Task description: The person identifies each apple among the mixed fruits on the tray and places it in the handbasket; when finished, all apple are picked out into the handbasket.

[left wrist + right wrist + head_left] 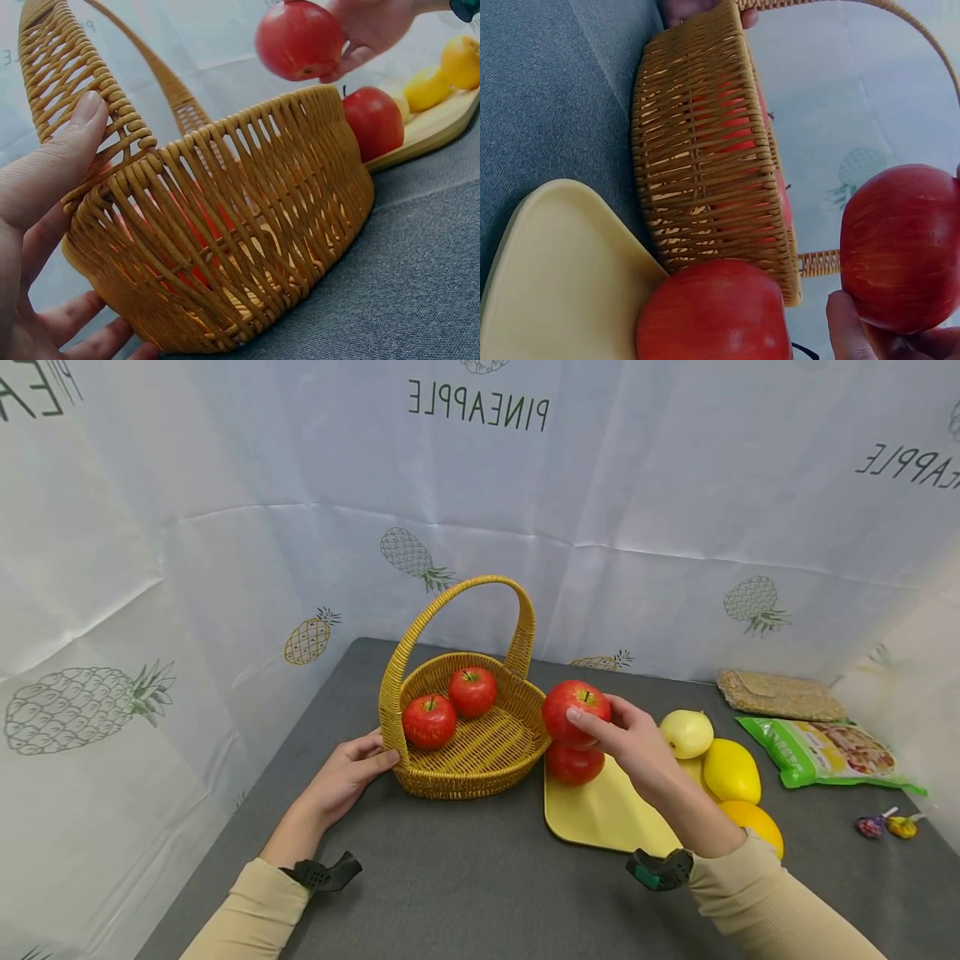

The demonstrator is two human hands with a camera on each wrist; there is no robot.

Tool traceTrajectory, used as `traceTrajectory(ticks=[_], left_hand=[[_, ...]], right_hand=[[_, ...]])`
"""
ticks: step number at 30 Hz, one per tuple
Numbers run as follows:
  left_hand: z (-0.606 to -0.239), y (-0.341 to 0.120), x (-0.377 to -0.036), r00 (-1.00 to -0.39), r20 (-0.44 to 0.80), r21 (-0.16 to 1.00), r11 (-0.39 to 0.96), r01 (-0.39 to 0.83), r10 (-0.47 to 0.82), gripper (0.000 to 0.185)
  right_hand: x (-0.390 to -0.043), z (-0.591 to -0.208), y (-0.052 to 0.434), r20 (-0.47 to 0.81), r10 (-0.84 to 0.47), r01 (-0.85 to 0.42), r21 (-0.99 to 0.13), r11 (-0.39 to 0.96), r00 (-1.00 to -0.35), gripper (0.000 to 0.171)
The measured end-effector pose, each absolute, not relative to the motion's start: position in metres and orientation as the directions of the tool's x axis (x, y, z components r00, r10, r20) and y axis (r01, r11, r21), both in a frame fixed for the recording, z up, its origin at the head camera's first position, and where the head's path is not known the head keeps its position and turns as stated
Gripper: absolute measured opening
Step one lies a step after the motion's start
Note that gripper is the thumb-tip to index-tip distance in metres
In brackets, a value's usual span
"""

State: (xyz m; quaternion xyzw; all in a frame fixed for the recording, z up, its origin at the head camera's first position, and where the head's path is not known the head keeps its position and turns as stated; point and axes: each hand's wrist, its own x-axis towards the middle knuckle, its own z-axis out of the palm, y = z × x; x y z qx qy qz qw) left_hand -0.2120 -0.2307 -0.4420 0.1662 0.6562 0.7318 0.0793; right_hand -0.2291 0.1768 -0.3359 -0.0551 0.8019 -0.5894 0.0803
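Note:
A yellow wicker basket (468, 783) with a tall arched handle holds two red apples (430, 722) in its left half. My left hand (351, 774) grips the basket's left end, thumb laid over the foot of the handle and fingers spread along the outer wall. In my right hand (630, 731) is another red apple (576, 706), pinched between thumb and fingers above the basket's right rim. Below it, one more red apple (574, 765) sits on the left part of a pale yellow tray (600, 814), close against the basket wall.
On the tray's right side are a pale yellow-green fruit (686, 733), a yellow lemon (732, 771) and an orange-yellow fruit (756, 825). Farther right lie a green food packet (832, 753), a bag of grains (782, 695) and two lollipops (870, 826). A white curtain hangs behind the table.

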Motion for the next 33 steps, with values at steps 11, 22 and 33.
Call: traceTrajectory(ticks=[11, 22, 33], left_hand=[[-0.44, -0.23, -0.212, -0.936, 0.128, 0.989, -0.111, 0.096, 0.328, 0.045], [-0.439, -0.229, -0.211, -0.937, 0.126, 0.989, -0.111, 0.094, 0.327, 0.044], [-0.439, -0.23, -0.211, -0.936, 0.128, 0.99, -0.107, 0.098, 0.329, 0.047]], right_hand=[[-0.231, -0.336, 0.166, -0.083, -0.225, 0.011, -0.951, 0.308, -0.971, 0.066], [-0.232, -0.336, 0.156, -0.07, -0.262, -0.018, -0.948, 0.318, -0.962, 0.063], [-0.237, -0.336, 0.141, -0.058, -0.337, -0.062, -0.94, 0.335, -0.94, 0.06]])
